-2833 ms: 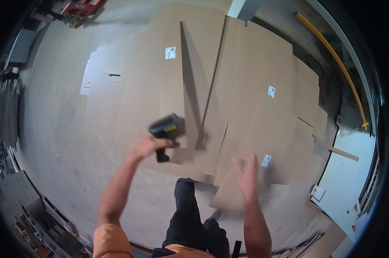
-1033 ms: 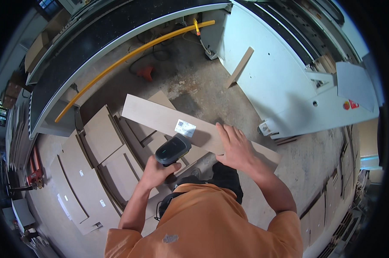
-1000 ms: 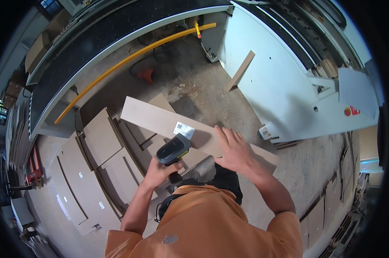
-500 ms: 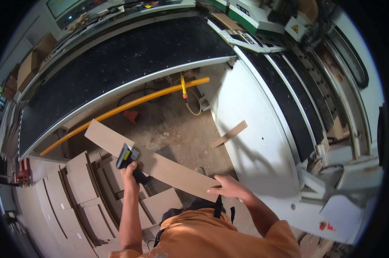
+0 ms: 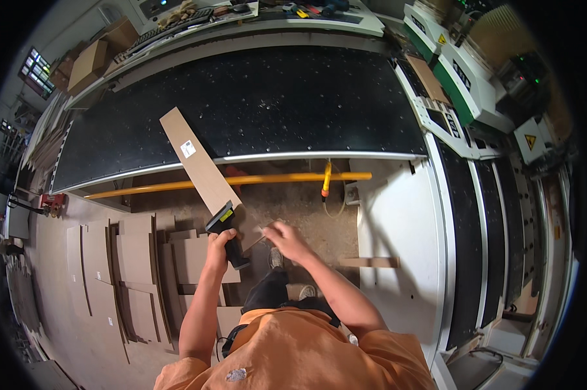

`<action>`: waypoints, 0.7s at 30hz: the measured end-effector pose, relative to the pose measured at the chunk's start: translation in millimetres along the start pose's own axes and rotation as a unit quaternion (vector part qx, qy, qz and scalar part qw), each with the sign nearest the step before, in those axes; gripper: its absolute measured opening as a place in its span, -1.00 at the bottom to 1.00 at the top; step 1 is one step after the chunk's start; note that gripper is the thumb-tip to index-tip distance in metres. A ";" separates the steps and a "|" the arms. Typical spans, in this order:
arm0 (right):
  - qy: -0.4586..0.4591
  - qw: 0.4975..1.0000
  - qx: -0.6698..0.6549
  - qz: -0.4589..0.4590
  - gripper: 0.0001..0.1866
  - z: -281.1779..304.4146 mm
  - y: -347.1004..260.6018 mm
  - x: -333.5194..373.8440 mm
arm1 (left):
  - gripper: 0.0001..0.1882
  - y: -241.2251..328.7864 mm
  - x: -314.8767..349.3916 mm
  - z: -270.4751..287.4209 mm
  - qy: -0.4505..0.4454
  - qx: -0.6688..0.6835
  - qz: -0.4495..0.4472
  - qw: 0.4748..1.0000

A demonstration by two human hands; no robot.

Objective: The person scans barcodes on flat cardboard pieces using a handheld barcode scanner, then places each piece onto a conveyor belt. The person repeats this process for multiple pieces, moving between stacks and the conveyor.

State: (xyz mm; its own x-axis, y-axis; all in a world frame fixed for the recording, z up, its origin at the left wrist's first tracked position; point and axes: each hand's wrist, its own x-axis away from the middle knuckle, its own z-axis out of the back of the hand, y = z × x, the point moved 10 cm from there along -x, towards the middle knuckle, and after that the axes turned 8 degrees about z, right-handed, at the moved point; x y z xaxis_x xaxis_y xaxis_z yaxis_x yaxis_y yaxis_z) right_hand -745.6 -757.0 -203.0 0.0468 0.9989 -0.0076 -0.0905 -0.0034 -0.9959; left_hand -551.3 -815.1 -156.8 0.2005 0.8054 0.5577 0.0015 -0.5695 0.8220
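Note:
My left hand (image 5: pixel 220 250) is wrapped round the handle of a black pistol-grip barcode scanner (image 5: pixel 222 218) with a yellow label on its head. The scanner lies over the near part of a long narrow wood-coloured board (image 5: pixel 209 179), hiding some of it. My right hand (image 5: pixel 285 240) has its fingers closed on the near end of this board. From my hands the board slants away to the left, its far end above the black machine bed (image 5: pixel 274 97). A white sticker (image 5: pixel 187 149) shows on its upper face.
Several flat panels (image 5: pixel 134 253) lie on the floor to the left. A yellow bar (image 5: pixel 274 178) runs below the bed's front edge, with a yellow hanging control (image 5: pixel 326 179). A small wood strip (image 5: pixel 370 262) juts from the white machine side (image 5: pixel 397 227) at right.
The board has swung from lying across my body to pointing away over the bed, and a sticker now shows on it. Both hands have come closer together. The view has shifted too.

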 end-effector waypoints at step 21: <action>0.585 0.789 -0.092 -0.160 -0.73 318.7 128.7 87.1 | -0.70 133.8 -191.1 164.1 0.200 0.077 -0.062 0.975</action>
State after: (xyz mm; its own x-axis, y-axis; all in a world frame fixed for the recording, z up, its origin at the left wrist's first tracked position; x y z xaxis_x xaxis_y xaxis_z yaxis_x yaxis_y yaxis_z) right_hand -1070.3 -655.4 -303.1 0.9352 0.2220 0.2760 0.2530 0.1265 -0.9591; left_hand -428.7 -1072.2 -172.4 -0.2086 0.8512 0.4816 0.1543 -0.4576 0.8757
